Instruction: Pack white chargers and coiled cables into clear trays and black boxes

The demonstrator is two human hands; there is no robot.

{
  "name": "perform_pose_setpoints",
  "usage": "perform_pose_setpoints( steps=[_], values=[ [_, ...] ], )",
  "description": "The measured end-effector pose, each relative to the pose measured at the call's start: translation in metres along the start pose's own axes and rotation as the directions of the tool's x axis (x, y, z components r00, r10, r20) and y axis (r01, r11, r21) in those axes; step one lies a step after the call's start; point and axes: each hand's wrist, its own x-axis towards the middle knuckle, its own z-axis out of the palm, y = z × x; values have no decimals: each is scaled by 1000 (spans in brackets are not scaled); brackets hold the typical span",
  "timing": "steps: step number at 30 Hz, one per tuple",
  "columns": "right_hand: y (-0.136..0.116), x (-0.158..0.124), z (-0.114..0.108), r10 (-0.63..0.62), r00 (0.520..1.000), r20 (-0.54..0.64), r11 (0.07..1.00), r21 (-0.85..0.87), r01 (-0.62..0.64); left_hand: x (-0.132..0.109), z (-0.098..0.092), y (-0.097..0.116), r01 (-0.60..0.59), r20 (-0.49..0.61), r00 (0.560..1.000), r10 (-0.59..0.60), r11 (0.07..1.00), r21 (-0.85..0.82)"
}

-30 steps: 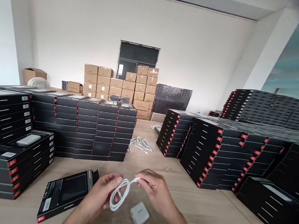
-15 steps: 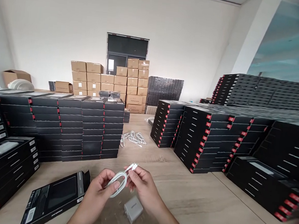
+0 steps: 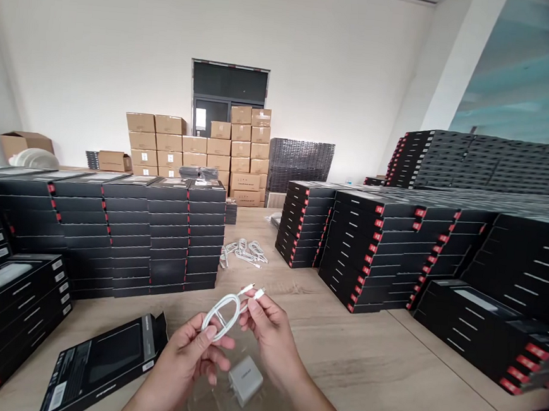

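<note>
A white charging cable (image 3: 222,313) is wound into a loop and held up in front of me. My left hand (image 3: 200,350) pinches the lower side of the loop between thumb and fingers. At the cable's connector end, my right hand (image 3: 269,325) grips one plug, and the other plug points up beside it. Below my hands a pale grey charger block (image 3: 245,380) rests on a clear plastic sheet. An opened black box (image 3: 105,363) with its end flap raised lies on the table to the left of my left hand.
Stacked black boxes form a wall on the left (image 3: 168,229) and another on the right (image 3: 370,251). Several more coiled white cables (image 3: 247,252) lie farther back on the wooden table (image 3: 339,343). Brown cartons (image 3: 212,153) are piled by the far wall.
Both hands have lifted the cable slightly, and the right hand has shifted a little rightward with its plug. The left fingers have loosened below the loop, and the loop looks wider.
</note>
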Motion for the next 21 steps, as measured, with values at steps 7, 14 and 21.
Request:
perform_pose_setpoints(
  steps=[7, 14, 21],
  values=[
    [4, 1, 2, -24, 998, -57, 1000, -15, 23, 0, -1, -2, -58, 78, 996, 50, 994, 96],
    [-2, 0, 6, 47, 995, -90, 999, 29, -44, 4, -3, -7, 4, -3, 1000, -4, 999, 45],
    [0, 0, 6, 99, 989, -113, 995, 38, -95, 5, 0, -7, -97, 1, 995, 98, 987, 128]
  ],
)
